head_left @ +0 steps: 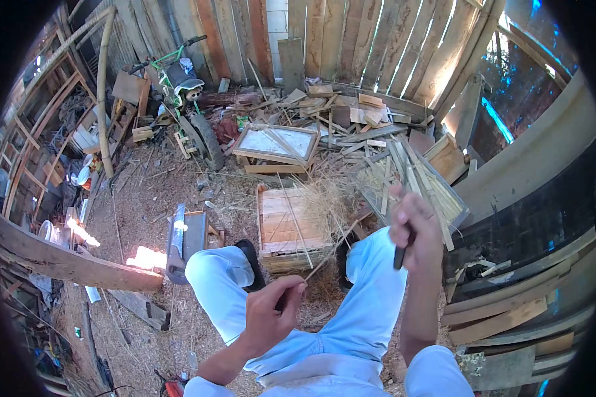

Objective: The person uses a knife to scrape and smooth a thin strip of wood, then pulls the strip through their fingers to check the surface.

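My left hand is closed in front of my lap, its thumb and fingers pinching a thin stick that slants up and away to the right. My right hand is raised over my right knee, wrapped round a tool with a dark handle; its working end is blurred, so its kind cannot be made out. Between my feet sits a shallow wooden crate of pale slats. A tangle of dry straw lies over its right side, and a thin stick rests across it.
Beyond the crate stands a wooden frame with a pale panel. Scrap wood is heaped along the plank wall. A small bike stands at the back left. A grey bench-like piece is beside my left knee; stacked boards lie at right.
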### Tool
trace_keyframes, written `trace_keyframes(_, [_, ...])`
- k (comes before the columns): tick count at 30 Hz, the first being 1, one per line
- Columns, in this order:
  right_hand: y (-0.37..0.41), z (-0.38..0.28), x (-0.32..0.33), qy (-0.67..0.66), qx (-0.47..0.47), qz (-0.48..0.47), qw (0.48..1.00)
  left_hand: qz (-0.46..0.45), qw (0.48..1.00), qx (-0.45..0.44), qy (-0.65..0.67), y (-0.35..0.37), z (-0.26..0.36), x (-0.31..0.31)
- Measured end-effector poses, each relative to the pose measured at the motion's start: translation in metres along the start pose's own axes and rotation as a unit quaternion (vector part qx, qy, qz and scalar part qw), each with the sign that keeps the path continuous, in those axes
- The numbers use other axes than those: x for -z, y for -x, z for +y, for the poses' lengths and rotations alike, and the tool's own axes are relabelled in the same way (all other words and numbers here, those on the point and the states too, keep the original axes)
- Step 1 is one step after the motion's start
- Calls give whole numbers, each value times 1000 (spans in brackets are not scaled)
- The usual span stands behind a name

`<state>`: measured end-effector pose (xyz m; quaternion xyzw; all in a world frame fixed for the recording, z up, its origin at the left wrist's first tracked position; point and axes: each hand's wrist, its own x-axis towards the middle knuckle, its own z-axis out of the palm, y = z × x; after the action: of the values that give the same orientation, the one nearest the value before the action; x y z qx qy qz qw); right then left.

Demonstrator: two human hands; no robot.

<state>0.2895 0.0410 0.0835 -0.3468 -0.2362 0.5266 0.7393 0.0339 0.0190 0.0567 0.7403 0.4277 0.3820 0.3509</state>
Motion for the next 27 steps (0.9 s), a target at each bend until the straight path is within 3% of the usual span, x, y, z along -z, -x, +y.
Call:
trace_keyframes(3, [29,14,-16,159,-107,-101,976,34,999,11,34,-10,-4,-8])
trace_keyframes(6, [50,42,-28,185,-149,-111,965,50,999,-2,-6,-17,0,-12])
trace_keyframes(8, [56,53,-34,147,-171,-143,964,63,996,-68,-14,-18,0,-16])
trace_keyframes(12, [49,55,-29,110,-185,-158,964,55,990,-115,-60,-16,1,-14])
trace_keyframes(14, [43,43,-31,94,-145,-134,976,46,989,-122,-65,-14,3,-11])
trace_keyframes(18, [40,35,-34,60,-151,-131,978,37,993,-108,-39,-11,1,-9])
trace_keyframes(23, [39,36,-27,121,-191,-180,957,12,997,-71,0,-12,3,-8])
trace_keyframes(25, [28,26,-18,137,-131,-133,973,5,998,-65,6,-10,5,-6])
trace_keyframes(27, [29,28,-17,115,-147,-154,970,-3,998,-62,13,-10,4,-6])
